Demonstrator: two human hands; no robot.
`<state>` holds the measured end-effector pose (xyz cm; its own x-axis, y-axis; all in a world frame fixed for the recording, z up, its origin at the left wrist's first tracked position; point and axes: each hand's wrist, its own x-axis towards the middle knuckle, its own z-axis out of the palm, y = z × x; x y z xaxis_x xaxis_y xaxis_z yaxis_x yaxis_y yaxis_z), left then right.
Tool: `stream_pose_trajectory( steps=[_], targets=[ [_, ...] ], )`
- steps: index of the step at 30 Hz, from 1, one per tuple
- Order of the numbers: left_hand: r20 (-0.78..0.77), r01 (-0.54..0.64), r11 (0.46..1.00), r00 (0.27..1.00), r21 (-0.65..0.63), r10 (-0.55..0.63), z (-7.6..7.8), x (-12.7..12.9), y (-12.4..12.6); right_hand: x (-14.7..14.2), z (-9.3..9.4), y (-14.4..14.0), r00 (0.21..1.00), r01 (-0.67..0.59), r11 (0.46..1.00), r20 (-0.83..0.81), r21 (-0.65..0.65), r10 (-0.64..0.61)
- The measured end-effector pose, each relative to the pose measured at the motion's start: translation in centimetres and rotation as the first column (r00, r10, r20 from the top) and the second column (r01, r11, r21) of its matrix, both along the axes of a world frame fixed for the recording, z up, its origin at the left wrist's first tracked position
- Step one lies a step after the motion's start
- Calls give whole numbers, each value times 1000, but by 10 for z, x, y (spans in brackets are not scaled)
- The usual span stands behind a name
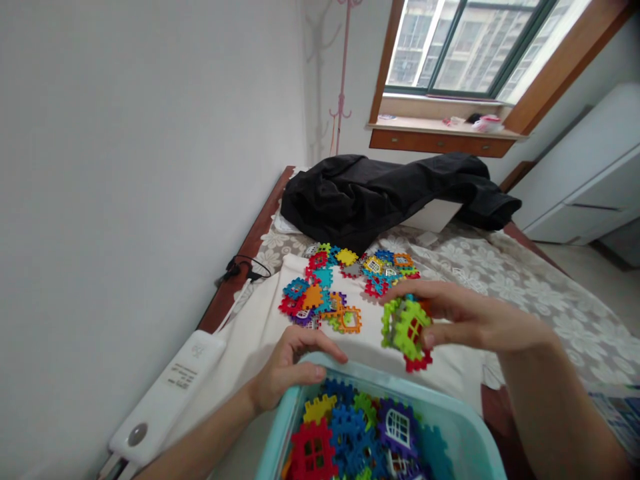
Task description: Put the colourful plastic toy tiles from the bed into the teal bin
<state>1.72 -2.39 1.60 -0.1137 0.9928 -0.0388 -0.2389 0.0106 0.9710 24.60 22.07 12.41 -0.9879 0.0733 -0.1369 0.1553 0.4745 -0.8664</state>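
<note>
My right hand (445, 317) is closed around a small bunch of interlocking plastic building tiles (407, 327), lime green with red and some other colours showing. It is above the white cloth, just past the far rim of a light blue plastic bin (400, 382). My left hand (295, 363) rests over the bin's far left corner, thumb and fingers gripping the rim. Inside the bin lie many loose tiles, among them a red window tile (314, 450), a purple one with a white window (399, 427) and blue ones (347, 427).
Loose piles of tiles (313, 297) lie on the white cloth (270, 333) beyond the bin, with another pile (390, 267) to the right. Behind them a black garment (360, 193) covers part of a white box (435, 217). A white power strip-like device (170, 393) lies along the left wall.
</note>
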Motion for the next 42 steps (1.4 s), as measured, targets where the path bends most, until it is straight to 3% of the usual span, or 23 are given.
stream_pose_trajectory(
  steps=[4,7,9,12,15,17,19,22,26,30,32,34,36,37,40,42],
  targets=[
    [-1,-56,997,998,-50,56,5,3,-3,3,33,-43,968,-249,968,-38,-23,248],
    [5,-66,996,998,-60,67,5,3,-3,-2,36,-55,956,-294,956,17,11,294],
    [18,-57,996,998,-64,59,3,2,-3,-7,25,-46,970,-244,967,20,73,243],
    [14,-31,998,999,-48,31,2,1,-2,-19,-8,-17,1000,-16,962,11,271,13],
    [-5,-45,998,999,-35,45,2,1,-2,-35,-49,9,978,185,832,-18,524,-206],
    [-12,-68,997,998,-36,68,3,2,-3,-45,-73,20,968,192,755,3,627,-249],
    [-17,-68,997,998,-30,67,4,2,-2,-52,-90,24,969,156,726,41,670,-245],
    [-17,-43,999,999,-23,43,3,1,-1,-58,-101,25,972,128,696,50,707,-229],
    [-20,-1,1000,1000,-8,1,1,-2,0,-60,-100,28,962,177,684,21,708,-271],
    [-50,6,1000,999,-8,-6,-1,-3,0,-60,-97,33,942,224,630,0,744,-334],
    [-58,9,1000,998,-5,-9,-3,-4,0,-59,-94,34,931,283,651,-41,704,-361],
    [-62,19,1000,998,-2,-19,-5,-4,0,-57,-88,31,936,329,770,-79,547,-344],
    [-65,25,1000,998,-6,-25,-6,-5,-1,-57,-81,24,971,238,916,-74,322,-227],
    [-64,19,1000,998,-10,-19,-6,-5,-1,-57,-78,19,988,152,962,-69,228,-139],
    [-50,-5,1000,999,-21,4,-2,-3,-1,-63,-79,6,995,-56,986,-70,158,68],
    [-37,-27,999,999,-25,27,1,-1,0,-68,-87,1,995,-67,974,-62,214,82]
  ],
)
